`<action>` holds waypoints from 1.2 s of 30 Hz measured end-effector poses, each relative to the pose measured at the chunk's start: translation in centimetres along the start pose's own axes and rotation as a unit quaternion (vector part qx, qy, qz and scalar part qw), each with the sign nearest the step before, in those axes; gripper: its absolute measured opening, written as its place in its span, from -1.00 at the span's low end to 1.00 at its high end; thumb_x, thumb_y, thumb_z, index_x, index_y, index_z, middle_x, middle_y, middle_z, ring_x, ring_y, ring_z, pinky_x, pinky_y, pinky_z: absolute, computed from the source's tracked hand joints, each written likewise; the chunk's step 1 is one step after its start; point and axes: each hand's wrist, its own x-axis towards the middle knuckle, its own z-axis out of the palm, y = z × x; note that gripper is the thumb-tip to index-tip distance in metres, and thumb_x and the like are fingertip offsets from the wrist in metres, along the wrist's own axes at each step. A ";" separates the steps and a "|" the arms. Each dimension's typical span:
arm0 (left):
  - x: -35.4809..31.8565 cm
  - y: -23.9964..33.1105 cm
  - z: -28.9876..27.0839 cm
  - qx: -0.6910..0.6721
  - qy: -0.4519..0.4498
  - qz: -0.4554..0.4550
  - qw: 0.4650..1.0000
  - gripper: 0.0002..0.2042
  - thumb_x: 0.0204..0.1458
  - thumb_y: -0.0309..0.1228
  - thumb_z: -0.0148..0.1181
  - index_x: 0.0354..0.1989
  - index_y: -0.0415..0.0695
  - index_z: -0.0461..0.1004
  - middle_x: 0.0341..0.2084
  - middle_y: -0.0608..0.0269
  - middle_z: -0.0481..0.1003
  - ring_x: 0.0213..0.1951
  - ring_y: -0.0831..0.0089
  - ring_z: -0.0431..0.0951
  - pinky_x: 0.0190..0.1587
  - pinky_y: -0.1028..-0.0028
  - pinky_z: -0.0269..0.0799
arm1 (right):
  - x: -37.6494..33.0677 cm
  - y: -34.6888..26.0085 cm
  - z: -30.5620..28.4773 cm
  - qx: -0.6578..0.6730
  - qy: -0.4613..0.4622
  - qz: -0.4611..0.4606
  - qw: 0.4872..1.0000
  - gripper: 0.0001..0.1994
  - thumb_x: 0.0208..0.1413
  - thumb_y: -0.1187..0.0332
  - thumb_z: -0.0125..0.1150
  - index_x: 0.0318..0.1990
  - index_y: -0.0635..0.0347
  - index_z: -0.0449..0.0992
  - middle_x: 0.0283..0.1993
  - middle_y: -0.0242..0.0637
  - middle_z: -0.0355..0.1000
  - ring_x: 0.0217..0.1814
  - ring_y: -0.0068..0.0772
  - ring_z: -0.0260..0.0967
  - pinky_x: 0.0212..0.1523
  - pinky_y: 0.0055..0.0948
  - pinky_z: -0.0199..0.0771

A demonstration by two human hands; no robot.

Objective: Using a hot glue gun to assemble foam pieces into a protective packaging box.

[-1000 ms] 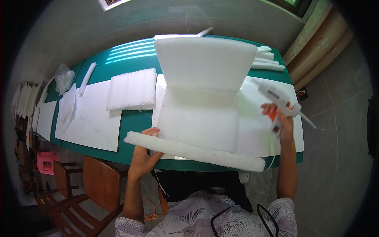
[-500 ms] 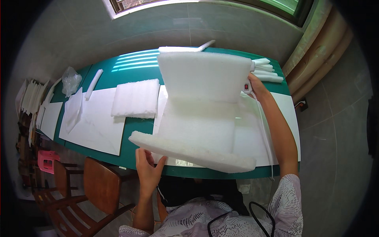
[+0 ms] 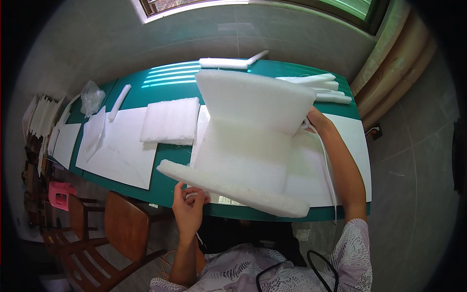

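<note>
A white foam piece (image 3: 248, 146) stands in front of me, with a flat base, a tall far panel (image 3: 253, 100) and a near panel (image 3: 233, 190) that leans toward me. At the far panel's right edge, my right hand (image 3: 316, 119) is closed round a white corded hand tool (image 3: 305, 123). Foam hides most of that tool, and its white cord (image 3: 327, 165) runs down beside my forearm. Below the left part of the near panel, my left hand (image 3: 190, 202) has its fingers curled and its thumb close to them. What they hold, if anything, does not show.
White boards (image 3: 119, 155) lie on the green table (image 3: 170, 168). A square foam pad (image 3: 170, 121), foam strips (image 3: 333, 97) and a clear plastic bag (image 3: 91, 99) rest there too. Wooden chairs (image 3: 126, 219) and a pink stool (image 3: 61, 195) stand at the left; a curtain (image 3: 394, 73) hangs right.
The far panel has tilted, its right side dropping toward me. My right hand and the tool have moved lower behind its edge. My left hand's fingers and thumb have drawn together.
</note>
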 end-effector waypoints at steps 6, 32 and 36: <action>0.3 -1.3 -1.1 -0.025 -0.024 0.042 0.999 -0.54 0.16 -0.58 0.04 0.21 -0.36 0.09 -0.05 0.04 0.38 -0.14 0.36 0.56 -0.17 0.46 0.56 | -2.8 1.2 0.1 0.001 -0.009 0.021 1.000 -0.51 0.16 0.08 0.06 0.15 0.19 0.33 -0.02 -0.25 0.45 -0.01 -0.46 0.45 -0.04 -0.43 0.52; 3.1 0.1 -1.6 -0.066 -0.047 -0.037 0.996 -0.45 0.25 -0.23 -0.10 0.37 -0.13 0.02 0.17 0.10 0.21 0.12 0.29 0.35 -0.01 0.27 0.44 | -5.0 1.4 4.9 -0.129 0.033 0.029 0.991 -0.36 0.17 -0.04 0.10 0.30 0.13 0.22 0.23 -0.20 0.27 0.25 -0.37 0.25 0.15 -0.40 0.34; 2.6 1.0 -1.1 -0.102 -0.070 -0.035 0.992 -0.48 0.27 -0.21 -0.15 0.36 -0.12 0.03 0.20 0.13 0.21 0.14 0.31 0.34 0.02 0.24 0.41 | -3.4 2.3 4.6 -0.133 0.014 0.033 0.990 -0.34 0.16 -0.06 0.11 0.32 0.10 0.21 0.26 -0.21 0.25 0.26 -0.36 0.24 0.17 -0.28 0.33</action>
